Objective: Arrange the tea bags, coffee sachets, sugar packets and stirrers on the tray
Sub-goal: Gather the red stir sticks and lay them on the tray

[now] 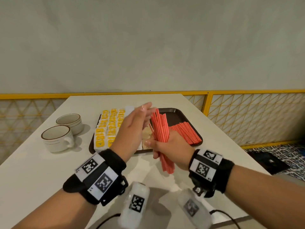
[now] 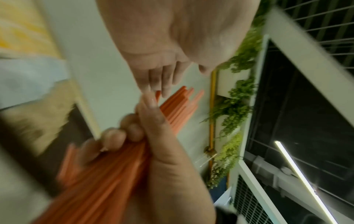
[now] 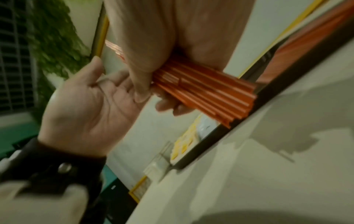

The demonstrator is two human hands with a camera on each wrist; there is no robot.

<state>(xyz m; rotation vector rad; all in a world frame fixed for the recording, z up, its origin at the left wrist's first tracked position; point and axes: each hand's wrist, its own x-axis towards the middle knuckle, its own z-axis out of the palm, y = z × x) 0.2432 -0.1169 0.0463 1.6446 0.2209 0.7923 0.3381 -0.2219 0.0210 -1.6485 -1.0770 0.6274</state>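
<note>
Right hand [image 1: 171, 147] gripping a bundle of red stirrers [image 1: 160, 129] above the near edge of the brown tray [image 1: 177, 113]. Left hand [image 1: 132, 129] flat-fingered beside the bundle's top. More red stirrers [image 1: 186, 133] lying on the tray's right side.

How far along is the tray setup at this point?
Done: yellow sachets sit in rows on the tray, and a pile of red stirrers lies at its right. In hand: the right hand grips a stirrer bundle; the left hand is open beside it. Left: laying that bundle down.
</note>
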